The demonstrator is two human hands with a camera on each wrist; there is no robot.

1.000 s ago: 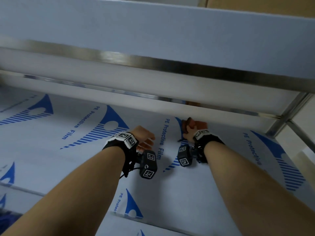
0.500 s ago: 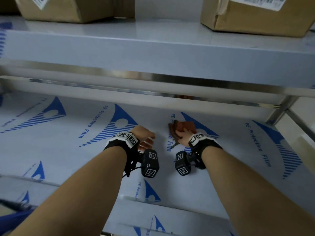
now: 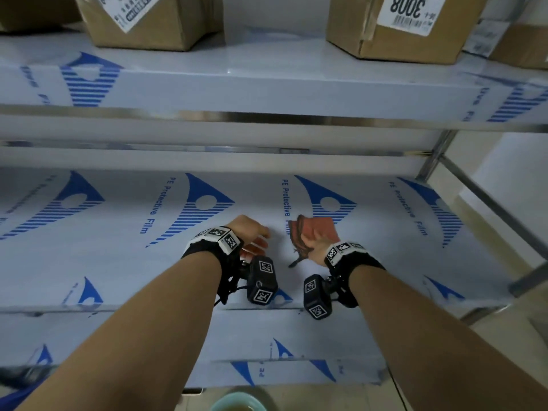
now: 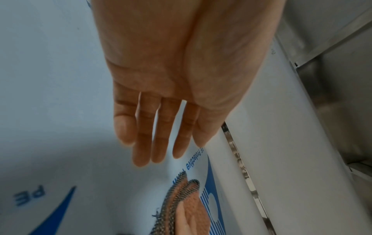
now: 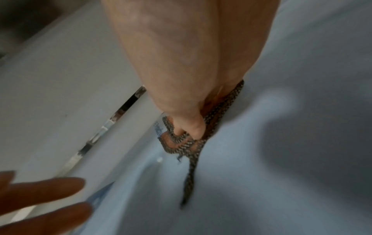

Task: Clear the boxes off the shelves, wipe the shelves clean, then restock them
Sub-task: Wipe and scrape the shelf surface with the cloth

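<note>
Head view looks down; wrist views, closer, share the cloth [image 4: 185, 202].

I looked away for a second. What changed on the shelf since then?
The right hand slid the cloth toward the person, away from the shelf's back edge. Nothing was picked up or released: it still holds the cloth, and the left hand stays open and empty beside it.

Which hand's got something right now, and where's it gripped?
Right hand holds the orange cloth bunched at its near end, on the shelf. Left hand holds nothing.
</note>
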